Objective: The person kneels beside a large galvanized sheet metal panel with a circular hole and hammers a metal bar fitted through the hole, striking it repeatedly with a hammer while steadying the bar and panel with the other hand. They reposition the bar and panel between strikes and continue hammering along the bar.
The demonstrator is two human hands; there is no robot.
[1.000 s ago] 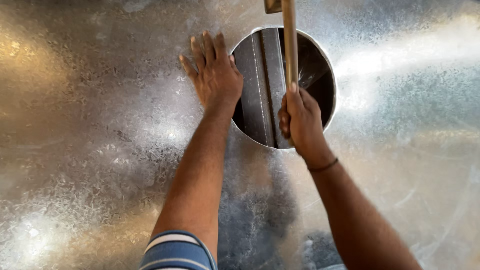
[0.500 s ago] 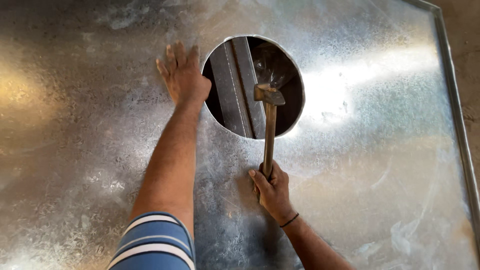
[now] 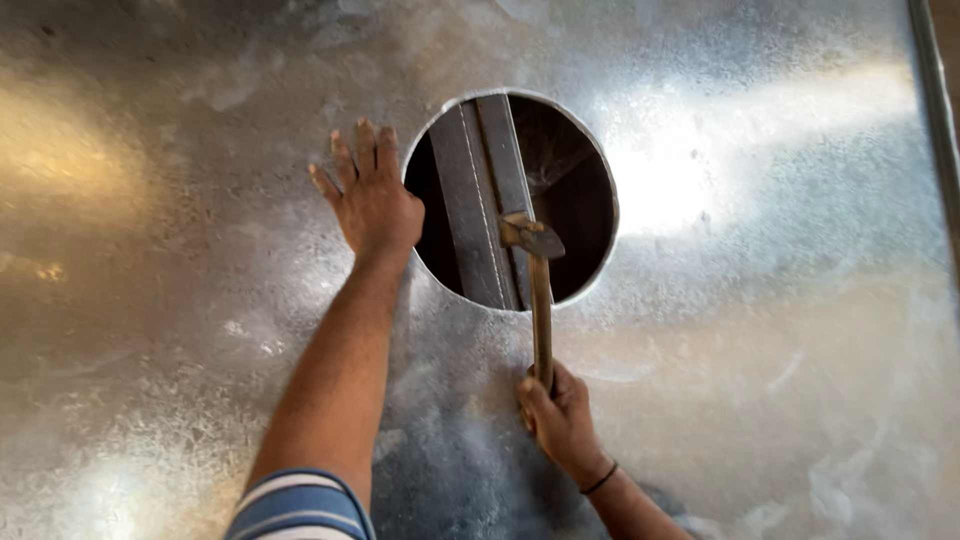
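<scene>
A large galvanised metal sheet (image 3: 760,330) fills the view, with a round hole (image 3: 565,200) cut in it. My left hand (image 3: 372,198) lies flat on the sheet, fingers spread, just left of the hole's edge. My right hand (image 3: 558,412) grips the bottom of a wooden handle of a hammer (image 3: 541,300). The hammer's metal head (image 3: 530,235) sits over the lower middle of the hole. Through the hole a grey metal bar (image 3: 480,200) runs steeply from top to bottom, dark space around it.
The sheet's folded right edge (image 3: 932,110) runs down the far right. Bright glare patches lie on the sheet to the right of the hole and at the far left. My striped sleeve (image 3: 300,510) shows at the bottom.
The hammer came down from high above the hole, and my right hand dropped below the hole's rim. My left hand stayed flat beside the hole. The view shifted slightly.
</scene>
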